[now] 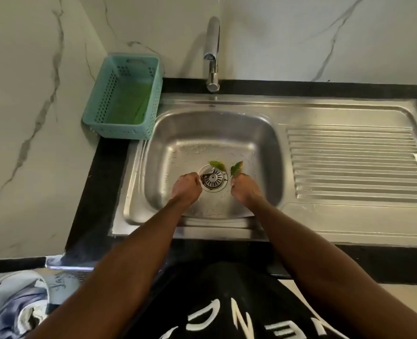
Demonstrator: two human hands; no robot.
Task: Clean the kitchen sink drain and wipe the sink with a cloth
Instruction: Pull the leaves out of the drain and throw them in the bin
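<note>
A steel sink basin (168, 133) holds a round slotted drain strainer (213, 180) at its middle. One green leaf (217, 165) lies on the strainer's far rim. My right hand (245, 188) is to the right of the drain and pinches a second green leaf (236, 168) that sticks up from its fingers. My left hand (186, 188) is curled at the drain's left edge, its fingertips on some dark debris (203, 177) there. A green cloth (129, 106) lies inside the teal basket (100, 99) at the sink's back left.
A chrome tap (212, 52) stands behind the basin. A ribbed steel drainboard (354, 165) lies to the right. Black counter (90, 192) frames the sink. Marble wall (26, 94) rises on the left. A bundle of cloth (24, 307) sits at the bottom left.
</note>
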